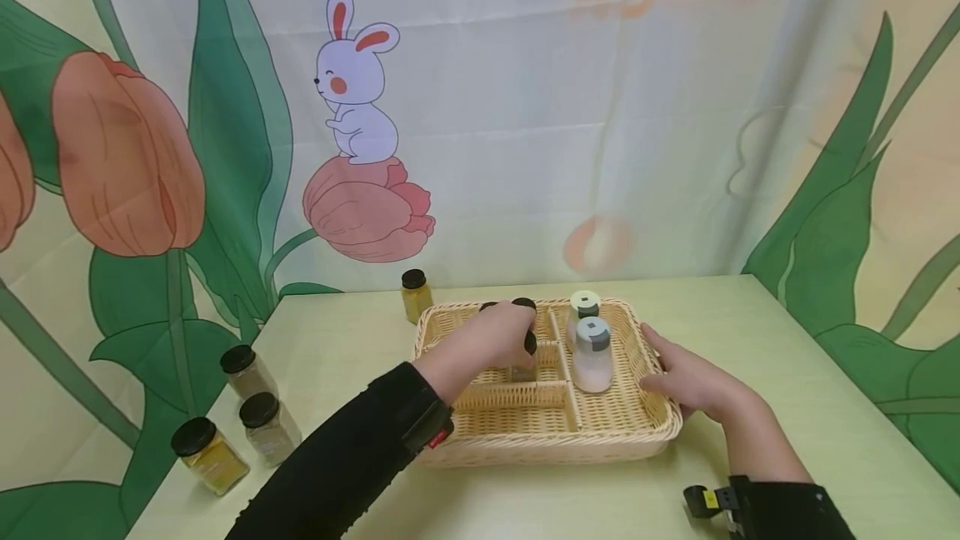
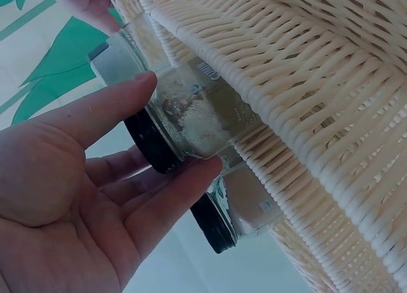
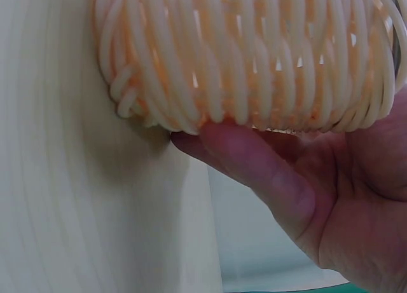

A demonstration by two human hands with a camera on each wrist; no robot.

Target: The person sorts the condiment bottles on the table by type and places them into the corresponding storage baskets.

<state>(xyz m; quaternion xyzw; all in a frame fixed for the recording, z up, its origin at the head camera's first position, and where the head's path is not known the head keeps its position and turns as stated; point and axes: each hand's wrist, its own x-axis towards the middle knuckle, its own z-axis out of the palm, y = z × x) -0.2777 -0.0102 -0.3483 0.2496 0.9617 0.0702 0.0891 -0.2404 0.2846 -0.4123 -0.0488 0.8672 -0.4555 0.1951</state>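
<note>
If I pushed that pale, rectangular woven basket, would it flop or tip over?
The basket probably wouldn't flop: its woven walls stand upright. It likely wouldn't tip easily either, looking wide and low. It might slide sluggishly, since two clear jars with pale tops stand inside, adding weight.

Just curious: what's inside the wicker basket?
Two pale-capped jars stand in its right section; black-capped jars sit left of the divider, one pinched by the left hand. The hand covers part, hiding anything there.
</note>
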